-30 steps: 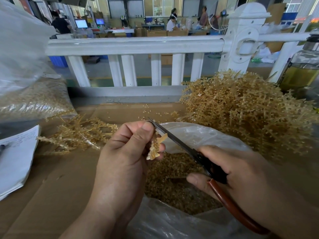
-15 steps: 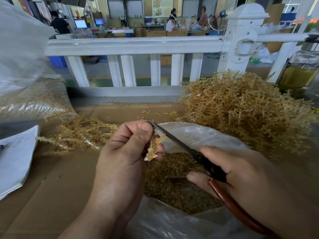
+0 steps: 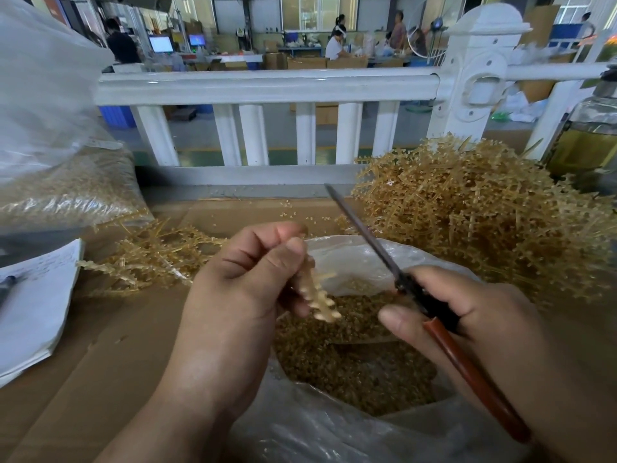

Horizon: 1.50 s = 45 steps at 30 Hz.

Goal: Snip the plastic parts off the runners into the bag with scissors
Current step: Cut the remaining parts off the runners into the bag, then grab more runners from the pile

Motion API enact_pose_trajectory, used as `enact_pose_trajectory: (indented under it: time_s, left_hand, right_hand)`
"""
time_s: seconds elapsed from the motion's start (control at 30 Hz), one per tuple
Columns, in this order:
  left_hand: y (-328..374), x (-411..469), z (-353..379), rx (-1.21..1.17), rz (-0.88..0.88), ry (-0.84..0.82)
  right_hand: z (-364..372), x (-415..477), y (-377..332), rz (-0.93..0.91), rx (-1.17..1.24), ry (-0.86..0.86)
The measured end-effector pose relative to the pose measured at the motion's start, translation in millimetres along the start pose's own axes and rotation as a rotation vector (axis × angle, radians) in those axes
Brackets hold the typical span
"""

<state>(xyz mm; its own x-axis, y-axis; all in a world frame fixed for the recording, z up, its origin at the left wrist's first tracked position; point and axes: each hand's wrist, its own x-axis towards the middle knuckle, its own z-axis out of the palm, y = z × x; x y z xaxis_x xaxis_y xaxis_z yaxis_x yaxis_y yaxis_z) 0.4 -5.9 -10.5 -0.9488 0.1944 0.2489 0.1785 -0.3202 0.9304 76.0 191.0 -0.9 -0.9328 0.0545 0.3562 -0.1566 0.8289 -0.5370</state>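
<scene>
Now, knobbly tan runner (image 3: pixel 319 297) in L hand (image 3: pixel 240 295) pinch, red-handled scissors (image 3: pixel 464 369) in R hand (image 3: pixel 484 315) grip, over crinkly bag (image 3: pixel 350 259).

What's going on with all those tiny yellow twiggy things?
A person is cutting small plastic parts off runners. The left hand pinches a short runner piece over the open bag. The right hand holds the scissors, whose blades point up and away, not touching the piece. The bag already holds lots of snipped parts. A big pile of runners sits on the right, and a smaller pile lies on the left.
</scene>
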Motion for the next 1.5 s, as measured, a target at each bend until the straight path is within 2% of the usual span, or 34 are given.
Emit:
enact_pose_trajectory:
  time_s: [0.07,0.13,0.2,0.33,0.43,0.6,0.7,0.8,0.9,0.97,1.07,1.2,1.3,1.4,1.5]
  left_hand:
    - [0,-2,0,0.104,0.004,-0.055]
    - [2,-2,-4,0.151,0.037,-0.036]
    - [7,6,-15,0.14,0.062,0.098]
    - [17,33,-56,-0.213,-0.011,0.409]
    - [14,45,-80,-0.368,-0.072,0.511]
    - [6,48,-87,-0.425,-0.162,0.546]
    - [4,46,-82,-0.213,-0.186,0.511]
    - [8,31,-67,0.334,-0.094,0.325]
    - [11,15,-47,0.898,-0.102,-0.01]
    - [3,12,-38,1.232,-0.093,-0.146]
    - [-8,15,-35,1.494,-0.054,-0.071]
    - [-11,18,-40,1.45,0.159,0.105]
    - [-7,23,-41,1.302,0.21,0.339]
    - [-2,25,-41,1.148,0.253,0.493]
    - [-2,24,-43,1.1,0.308,0.504]
  right_hand:
    - [-2,0,0,0.016,0.079,0.067]
    - [-5,0,-3,0.053,0.289,0.069]
    - [-6,1,-2,0.093,0.501,0.069]
    - [-6,7,5,0.192,0.771,0.125]
    - [-8,10,9,0.251,0.791,0.124]
    - [-7,14,15,0.333,0.769,0.186]
    - [-16,16,18,0.344,0.758,0.2]
    - [-23,14,19,0.325,0.634,0.225]
    - [-25,14,27,0.309,0.195,0.267]
    - [-24,16,31,0.297,-0.097,0.147]
    - [-16,19,29,0.329,-0.326,-0.056]
    - [-8,17,31,0.288,-0.484,-0.082]
    - [-8,17,35,0.291,-0.479,-0.061]
    - [-4,18,38,0.329,-0.36,-0.064]
    - [0,19,39,0.295,-0.108,-0.001]
